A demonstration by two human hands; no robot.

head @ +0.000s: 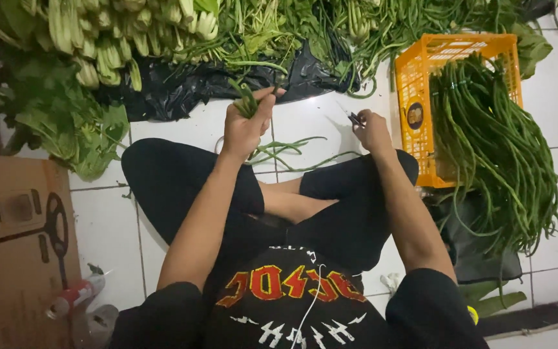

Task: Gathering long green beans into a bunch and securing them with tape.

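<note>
On the white floor (108, 226), between the crossed legs and the black sheet (182, 90): left hand (245, 126) clenched around a bunch of beans (247, 102), tips poking up above the fingers (265, 106). Right hand (372, 130) closed on a small dark tool (355, 119), just past the fingertips. Loose beans (285, 152) lying between both hands. Orange crate (460, 58) of long beans at the right.

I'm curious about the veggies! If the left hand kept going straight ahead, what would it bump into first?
Probably the black plastic sheet just beyond the left hand, then the leafy greens piled on it. Depth is hard to judge.
</note>
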